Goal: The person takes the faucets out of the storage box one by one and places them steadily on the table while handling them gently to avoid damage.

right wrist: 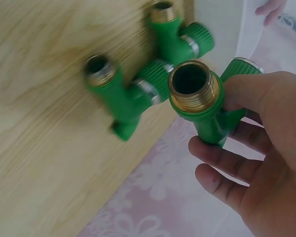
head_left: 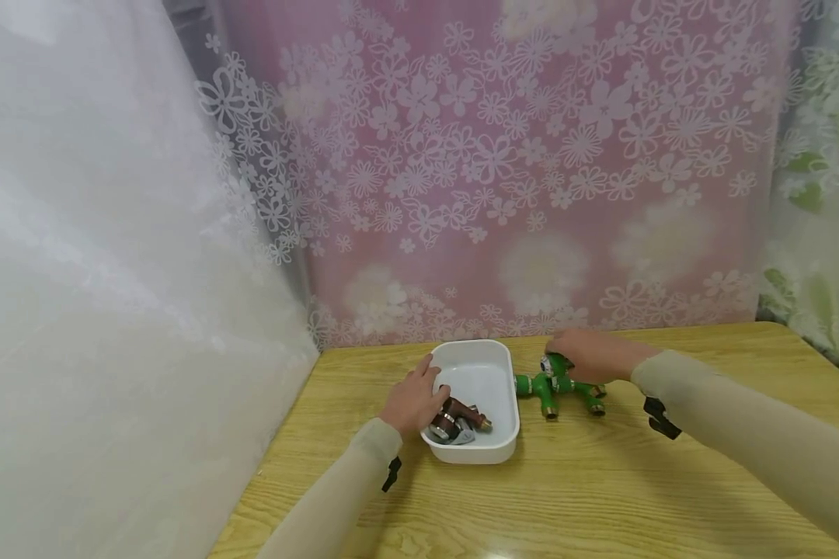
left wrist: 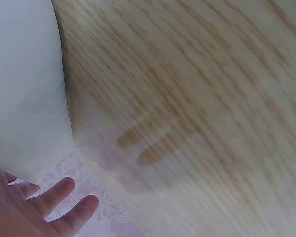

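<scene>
My right hand (head_left: 587, 353) grips a green angle valve (right wrist: 212, 126) with a brass threaded end, lifted above the table. Below it, more green angle valves (head_left: 547, 400) lie on the table, just right of a white tub (head_left: 478, 453). In the right wrist view, thumb and fingers hold the valve's body, and its threaded mouth faces the camera. My left hand (head_left: 411, 400) rests at the tub's left rim, its visible fingers (left wrist: 76, 212) extended outside the wall in the left wrist view; its thumb is hidden there. Brown valves (head_left: 464, 411) with metal parts lie inside the tub's near end.
The wood-grain table (head_left: 587, 489) extends in front of the tub and to its right. A pink flowered curtain (head_left: 517, 178) hangs along the back edge, and a white sheet (head_left: 112, 295) closes off the left side.
</scene>
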`<state>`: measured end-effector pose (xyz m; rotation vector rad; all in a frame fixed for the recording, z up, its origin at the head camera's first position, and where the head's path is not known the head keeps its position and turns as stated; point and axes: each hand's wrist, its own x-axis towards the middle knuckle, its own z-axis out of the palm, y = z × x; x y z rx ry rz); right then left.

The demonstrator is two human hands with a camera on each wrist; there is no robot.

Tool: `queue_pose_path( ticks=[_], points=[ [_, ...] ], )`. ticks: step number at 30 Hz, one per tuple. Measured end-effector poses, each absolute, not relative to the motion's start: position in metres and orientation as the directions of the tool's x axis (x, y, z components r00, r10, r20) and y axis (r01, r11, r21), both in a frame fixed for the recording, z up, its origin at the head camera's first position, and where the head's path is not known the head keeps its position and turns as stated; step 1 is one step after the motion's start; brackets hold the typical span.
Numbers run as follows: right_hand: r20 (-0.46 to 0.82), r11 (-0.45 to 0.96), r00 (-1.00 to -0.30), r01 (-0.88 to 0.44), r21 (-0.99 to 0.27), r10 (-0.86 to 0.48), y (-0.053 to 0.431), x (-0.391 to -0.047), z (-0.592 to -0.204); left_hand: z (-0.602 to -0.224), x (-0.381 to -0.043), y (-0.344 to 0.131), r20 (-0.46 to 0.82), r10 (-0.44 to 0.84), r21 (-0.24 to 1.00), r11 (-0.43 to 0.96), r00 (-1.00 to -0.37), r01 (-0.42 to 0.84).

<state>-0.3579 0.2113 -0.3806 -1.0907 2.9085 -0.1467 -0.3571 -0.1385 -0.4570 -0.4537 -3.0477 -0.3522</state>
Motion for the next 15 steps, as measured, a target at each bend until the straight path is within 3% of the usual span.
queue_pose_path(
  ticks=[15],
  points=[
    [0.022, 0.782, -0.784, -0.621, -0.058, -0.621, 0.258, -0.357, -0.400, -0.459, -0.357, -0.140, 0.084, 0.287, 0.217, 0.929, -0.954, 0.299]
  ],
)
